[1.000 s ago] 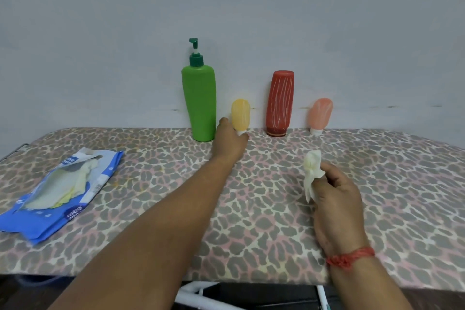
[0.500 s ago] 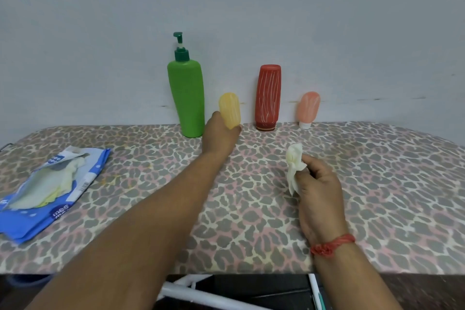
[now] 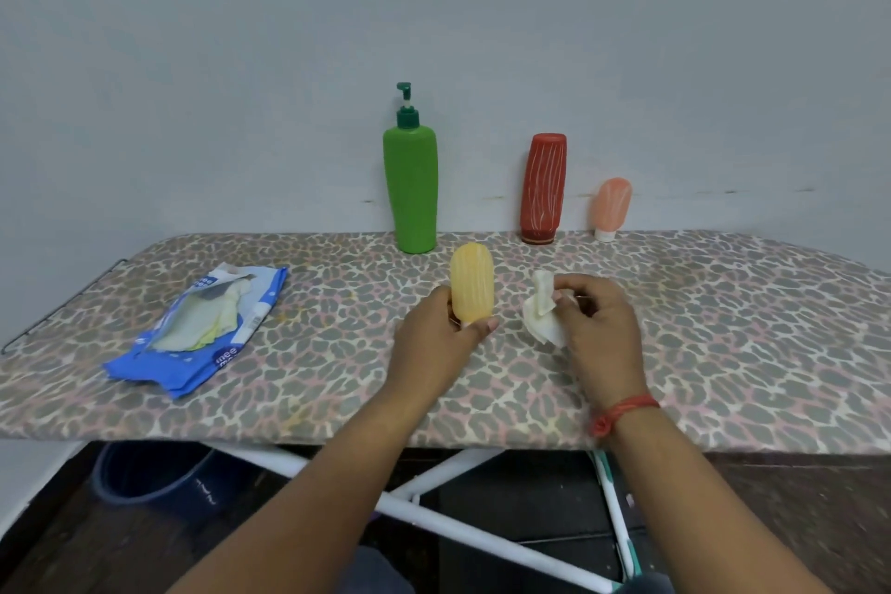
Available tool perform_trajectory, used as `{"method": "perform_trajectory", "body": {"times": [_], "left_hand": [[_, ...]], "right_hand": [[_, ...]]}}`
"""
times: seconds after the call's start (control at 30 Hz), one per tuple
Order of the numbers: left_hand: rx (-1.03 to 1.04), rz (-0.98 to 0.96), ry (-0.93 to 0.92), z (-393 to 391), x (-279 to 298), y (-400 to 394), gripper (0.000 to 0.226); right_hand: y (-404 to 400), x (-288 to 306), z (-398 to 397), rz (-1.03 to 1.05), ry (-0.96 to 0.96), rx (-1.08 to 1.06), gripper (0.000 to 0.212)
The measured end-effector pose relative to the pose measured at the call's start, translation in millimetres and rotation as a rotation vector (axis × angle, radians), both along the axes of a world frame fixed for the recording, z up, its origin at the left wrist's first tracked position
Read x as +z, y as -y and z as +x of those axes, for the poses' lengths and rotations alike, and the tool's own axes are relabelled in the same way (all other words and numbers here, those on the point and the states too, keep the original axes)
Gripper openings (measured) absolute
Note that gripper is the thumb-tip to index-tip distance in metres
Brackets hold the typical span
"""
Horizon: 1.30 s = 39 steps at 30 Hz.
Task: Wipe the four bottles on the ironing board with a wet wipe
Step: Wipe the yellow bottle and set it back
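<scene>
Standing upright in the left hand [image 3: 436,342], the yellow bottle [image 3: 471,288] is gripped low down near its cap end, thumb on one side & fingers curled round the other, w/ most of its ribbed body sticking up above the fist. It is lifted clear of the ironing board [image 3: 723,352], held over the middle of the cover. Just to the right of it, apart and not touching, the right hand [image 3: 600,333] pinches a crumpled white wet wipe [image 3: 545,311] between thumb & fingertips; the wipe bunches up above the fingers and hangs down toward the left hand. A red thread band [image 3: 622,412] circles the right wrist.

Beyond both hands, at the far edge of the board vs. the wall: green pump bottle [image 3: 411,191] stands upright, just past the left hand and slightly to its left. Red bottle [image 3: 544,188] stands cap-down, past the right hand. Small pink bottle [image 3: 611,207] also cap-down, further to the right of the red one, near it but apart. All 3 stand close to the wall; can't tell if they touch it.

Well to the left of the left hand lies a blue wipes pack [image 3: 202,328], flat on the leopard-print cover, flap open, pale sheets showing inside.

Below the near edge, under the forearms: white frame legs [image 3: 482,526] of the board, and a dark blue bucket [image 3: 159,473] on the floor to the left.
</scene>
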<state>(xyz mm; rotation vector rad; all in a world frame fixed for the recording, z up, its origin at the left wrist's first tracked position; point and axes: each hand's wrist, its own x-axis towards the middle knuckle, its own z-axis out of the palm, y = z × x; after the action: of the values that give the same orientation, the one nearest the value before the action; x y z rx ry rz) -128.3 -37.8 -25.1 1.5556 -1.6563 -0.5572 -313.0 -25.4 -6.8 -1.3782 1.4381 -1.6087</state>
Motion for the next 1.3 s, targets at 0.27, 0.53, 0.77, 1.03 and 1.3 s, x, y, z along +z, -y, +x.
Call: {"method": "perform_trajectory", "body": {"times": [0.27, 0.53, 0.77, 1.03, 1.3], "left_hand": [[-0.043, 0.01, 0.009, 0, -3, -1, 0.032], [-0.028, 0.007, 0.035, 2, 0, 1, 0.017], [-0.058, 0.015, 0.007, 3, -1, 1, 0.025], [-0.072, 0.063, -0.012, 6, 0, 2, 0.025], [-0.091, 0.069, -0.038, 7, 3, -1, 0.017]], "right_hand": [[15, 19, 44, -0.215, -0.415, -0.09, 0.018], [7, 2, 53, -0.273, -0.76, 0.057, 0.007], [34, 33, 53, -0.305, -0.677, 0.037, 0.017], [10, 6, 42, -0.197, -0.758, 0.154, 0.006], [29, 39, 54, -0.315, -0.804, 0.1, 0.01]]}}
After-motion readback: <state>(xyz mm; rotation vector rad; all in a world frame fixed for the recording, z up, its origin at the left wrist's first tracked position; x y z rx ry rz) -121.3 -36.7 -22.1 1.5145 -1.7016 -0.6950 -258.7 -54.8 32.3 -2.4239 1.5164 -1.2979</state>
